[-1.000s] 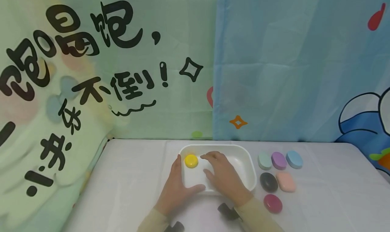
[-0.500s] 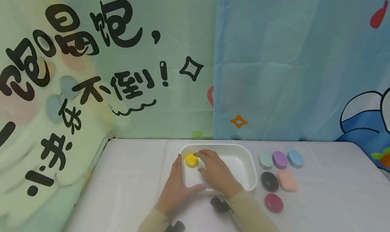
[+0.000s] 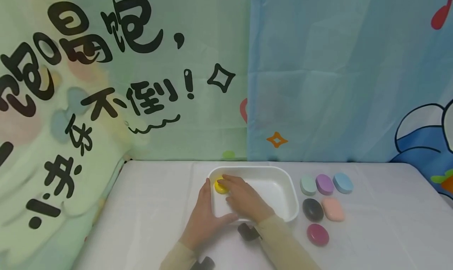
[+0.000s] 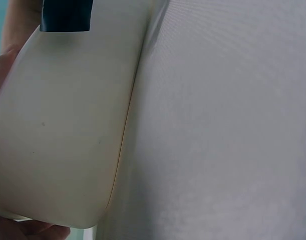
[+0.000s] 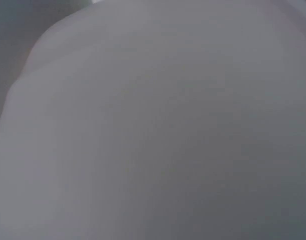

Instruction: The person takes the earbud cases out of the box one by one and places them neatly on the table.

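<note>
A yellow round, glossy piece (image 3: 220,186) lies at the left end of a white rectangular tray (image 3: 276,191). My right hand (image 3: 247,199) reaches into the tray from the front; its fingertips overlap the piece and hide part of it, while the thumb stands apart from it. With my left hand (image 3: 205,219) I hold the tray's near left corner, fingers along the left side and thumb at the front rim. In the left wrist view the tray wall (image 4: 67,125) fills the left half, and fingertips (image 4: 42,231) show at the bottom. Only blurred pale surfaces appear in the right wrist view.
Right of the tray lie several smooth pieces on the white tablecloth (image 3: 382,219): pale green (image 3: 308,185), purple (image 3: 324,184), light blue (image 3: 343,183), dark grey (image 3: 313,209), peach (image 3: 332,209) and magenta (image 3: 317,234). A printed curtain (image 3: 191,136) hangs behind the table.
My right hand has moved left across the tray, from beside the yellow piece to over its right part. The left hand and the tray stay in place.
</note>
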